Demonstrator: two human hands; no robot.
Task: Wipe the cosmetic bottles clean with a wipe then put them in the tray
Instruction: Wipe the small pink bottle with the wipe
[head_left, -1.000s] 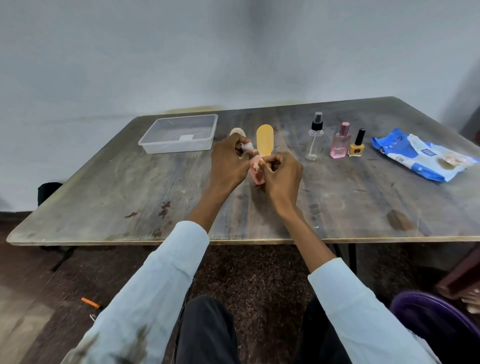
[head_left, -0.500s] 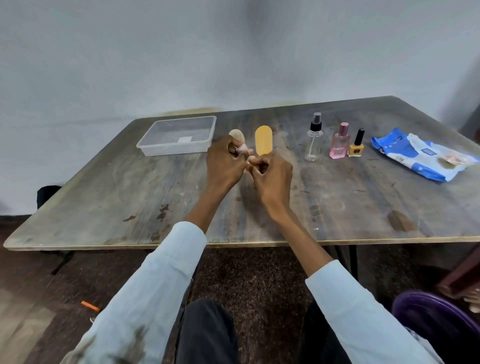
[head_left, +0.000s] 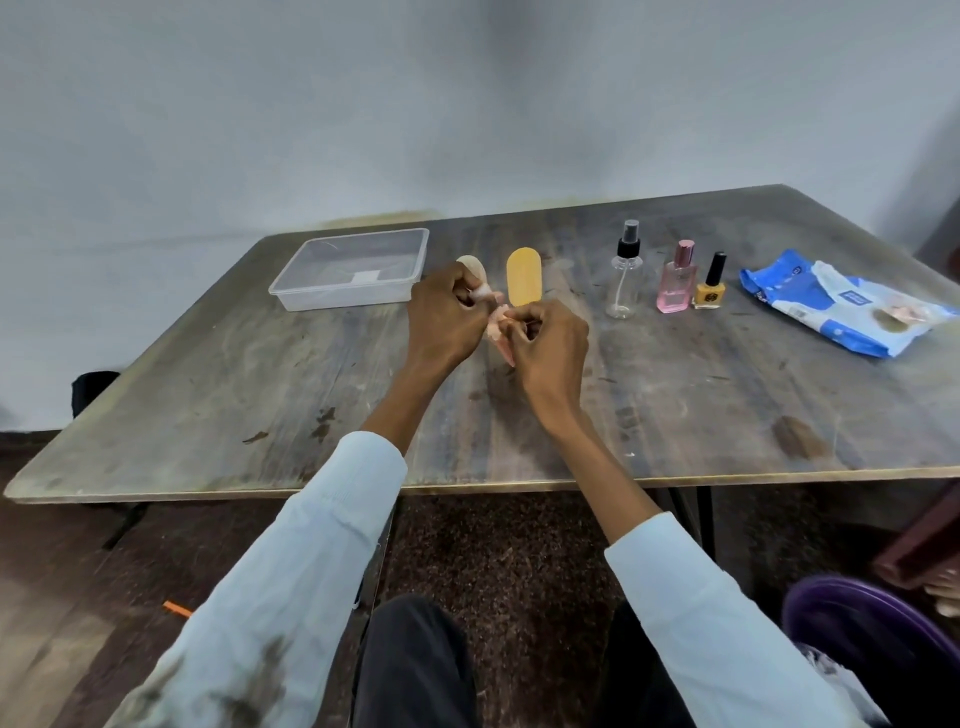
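Both hands meet above the middle of the wooden table (head_left: 208, 395). My left hand (head_left: 447, 319) pinches a small white wipe (head_left: 482, 294). Fingers of my right hand (head_left: 550, 340) grip a small pink bottle (head_left: 500, 332), which is mostly hidden; the wipe touches its top. Behind the hands stand a beige oval bottle (head_left: 471, 265) and an orange oval bottle (head_left: 523, 278). To the right stand a clear spray bottle (head_left: 625, 283), a pink perfume bottle (head_left: 675, 291) and a yellow nail polish bottle (head_left: 709, 291). The clear plastic tray (head_left: 311, 291) sits at the back left with no bottles in it.
A blue and white wipes pack (head_left: 841, 306) lies at the far right of the table. A purple round object (head_left: 872, 629) sits on the floor at lower right, and a dark object (head_left: 93, 389) is beyond the table's left edge.
The hands keep working at the same spot, shifting slightly. The pink bottle, hidden by the fingers half a second ago, shows again below my right hand's fingertips.
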